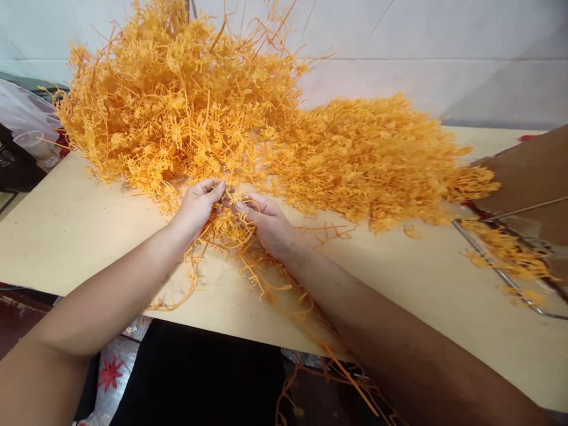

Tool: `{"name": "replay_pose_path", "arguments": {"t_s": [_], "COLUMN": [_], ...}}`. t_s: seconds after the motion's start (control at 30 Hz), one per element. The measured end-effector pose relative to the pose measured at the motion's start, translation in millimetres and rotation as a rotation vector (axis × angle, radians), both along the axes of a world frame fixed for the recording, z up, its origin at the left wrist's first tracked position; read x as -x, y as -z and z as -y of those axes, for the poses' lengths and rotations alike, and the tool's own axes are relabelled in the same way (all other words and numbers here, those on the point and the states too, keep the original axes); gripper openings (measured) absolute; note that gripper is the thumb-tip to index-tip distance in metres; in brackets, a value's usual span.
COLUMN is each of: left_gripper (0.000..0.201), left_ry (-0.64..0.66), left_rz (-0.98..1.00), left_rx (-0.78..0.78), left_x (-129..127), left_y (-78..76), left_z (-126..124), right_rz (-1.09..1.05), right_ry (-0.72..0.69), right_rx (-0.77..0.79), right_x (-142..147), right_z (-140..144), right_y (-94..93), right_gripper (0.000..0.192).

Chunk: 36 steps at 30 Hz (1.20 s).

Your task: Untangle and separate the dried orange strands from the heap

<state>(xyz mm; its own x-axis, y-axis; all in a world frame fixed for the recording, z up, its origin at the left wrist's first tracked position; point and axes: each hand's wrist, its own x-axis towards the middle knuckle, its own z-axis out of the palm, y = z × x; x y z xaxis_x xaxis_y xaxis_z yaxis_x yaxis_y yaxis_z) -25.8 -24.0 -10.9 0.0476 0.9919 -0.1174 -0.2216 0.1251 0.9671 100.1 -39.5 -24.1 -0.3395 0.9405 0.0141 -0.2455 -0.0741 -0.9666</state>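
Both hands point(235, 216) pinching orange plastic sprigs point(226, 228); wire basket point(501, 272) holds loose sprigs, right.

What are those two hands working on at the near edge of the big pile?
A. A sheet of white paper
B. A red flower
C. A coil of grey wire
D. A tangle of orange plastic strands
D: the left hand and right hand meet with fingers curled into a tangle of orange plastic strands at the foot of the big orange pile on the pale wooden tabletop.
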Motion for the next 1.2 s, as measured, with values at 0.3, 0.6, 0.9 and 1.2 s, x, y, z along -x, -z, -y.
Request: {"name": "replay_pose_path", "arguments": {"t_s": [0.3, 0.6, 0.9, 1.2], "left_gripper": [0.016, 0.011, 0.020, 0.020], "left_ry": [-0.335, 0.002, 0.368, 0.097], "left_rz": [0.118, -0.228, -0.956, -0.824], "left_rx": [0.113, -0.232, -0.562, -0.590], "left_x": [14.3, 11.5, 21.2, 17.2], "left_y": [-11.2, -26.8, -27.8, -17.9], "left_z": [-10.3, 4.0, 15.0, 5.7], "right_rz": [0.106, 0.025, 0.088, 0.197], "right_ry": [-0.177, -0.030, -0.032, -0.058], "right_rx": [-0.009, 0.041, -0.079, -0.014], "right_x": [-1.4, 0.2, -2.5, -6.3], "right_z": [13.6, 13.0, 10.3, 12.3], "right_y": [1.5, 9.1, 7.2, -1.7], "right_gripper": [0.040, 0.036, 0.033, 0.033]}}
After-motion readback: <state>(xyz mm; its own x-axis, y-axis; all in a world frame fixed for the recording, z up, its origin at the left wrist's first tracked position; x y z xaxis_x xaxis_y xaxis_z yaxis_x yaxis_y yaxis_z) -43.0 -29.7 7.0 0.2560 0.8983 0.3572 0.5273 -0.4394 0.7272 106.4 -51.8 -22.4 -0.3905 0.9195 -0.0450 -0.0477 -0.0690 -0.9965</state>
